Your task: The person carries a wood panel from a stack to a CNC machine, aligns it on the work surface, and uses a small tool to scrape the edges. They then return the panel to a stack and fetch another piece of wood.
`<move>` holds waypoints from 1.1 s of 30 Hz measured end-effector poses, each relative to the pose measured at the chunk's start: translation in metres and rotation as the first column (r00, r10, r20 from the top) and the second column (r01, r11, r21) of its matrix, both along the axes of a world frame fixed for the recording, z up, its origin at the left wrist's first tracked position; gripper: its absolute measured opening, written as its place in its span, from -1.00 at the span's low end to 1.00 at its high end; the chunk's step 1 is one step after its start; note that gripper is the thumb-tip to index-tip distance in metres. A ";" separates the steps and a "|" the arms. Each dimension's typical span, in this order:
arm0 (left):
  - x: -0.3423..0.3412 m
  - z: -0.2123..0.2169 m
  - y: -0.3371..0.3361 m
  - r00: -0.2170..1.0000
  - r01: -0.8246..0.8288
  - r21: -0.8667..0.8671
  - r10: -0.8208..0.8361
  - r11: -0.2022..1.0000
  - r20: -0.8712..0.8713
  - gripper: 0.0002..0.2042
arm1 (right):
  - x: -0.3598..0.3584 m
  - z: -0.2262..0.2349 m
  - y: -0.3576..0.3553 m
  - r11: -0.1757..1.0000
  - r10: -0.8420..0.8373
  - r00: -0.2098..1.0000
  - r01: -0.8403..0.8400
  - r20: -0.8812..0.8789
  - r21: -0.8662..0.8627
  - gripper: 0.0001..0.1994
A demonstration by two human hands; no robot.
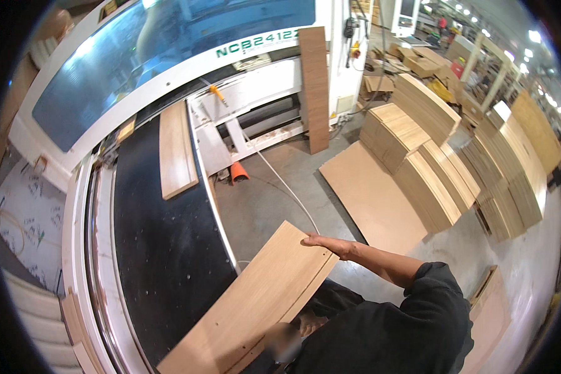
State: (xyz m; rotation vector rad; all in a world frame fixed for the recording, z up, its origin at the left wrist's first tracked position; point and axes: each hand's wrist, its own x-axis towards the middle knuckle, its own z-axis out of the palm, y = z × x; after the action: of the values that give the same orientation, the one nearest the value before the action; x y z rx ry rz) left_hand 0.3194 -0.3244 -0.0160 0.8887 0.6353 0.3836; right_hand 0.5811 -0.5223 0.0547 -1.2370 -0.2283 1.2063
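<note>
A long light-wood board point(271, 277) slants across the lower middle, with a groove along its edge and small holes in its face. My right hand point(327, 243) grips its far end, thumb on the upper face and the other fingers mostly hidden below. The board's near end reaches over the black machine bed point(168, 280). My left hand cannot be made out; a small skin-toned patch shows beside the board's lower edge, partly blurred. Farther up the bed lies another wooden panel point(177, 149), flat and apart from my hand.
A white machine with a blue window point(168, 56) stands beyond the bed. A brown plank point(315, 90) leans upright against it. Stacked wooden panels point(417, 156) stand at right on a flat brown sheet point(374, 193). An orange cone-shaped piece point(239, 173) and a pale hose point(287, 184) are near the machine.
</note>
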 end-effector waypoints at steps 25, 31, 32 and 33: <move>0.093 0.018 0.043 0.930 0.363 0.003 -0.362 0.932 -0.066 -0.30 | 0.049 -0.001 0.065 0.992 -0.032 0.994 0.045 -0.105 0.118 -0.33; 0.097 0.015 0.049 0.923 0.382 -0.006 -0.382 0.924 -0.044 -0.30 | 0.048 0.012 0.059 0.995 0.013 0.978 0.009 -0.209 0.103 -0.30; 0.096 0.016 0.052 0.922 0.385 -0.008 -0.385 0.923 -0.043 -0.30 | 0.051 0.006 0.059 0.994 0.026 0.976 -0.002 -0.216 0.111 -0.30; 0.093 0.015 0.053 0.925 0.377 -0.013 -0.377 0.926 -0.046 -0.30 | 0.049 0.007 0.059 0.995 0.011 0.977 0.011 -0.214 0.102 -0.30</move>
State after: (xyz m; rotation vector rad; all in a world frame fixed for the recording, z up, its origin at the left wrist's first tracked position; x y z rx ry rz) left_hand 0.4121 -0.2715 -0.0005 0.9953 0.4927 0.0136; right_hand 0.6302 -0.4635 0.0622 -1.0091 -0.1290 1.3017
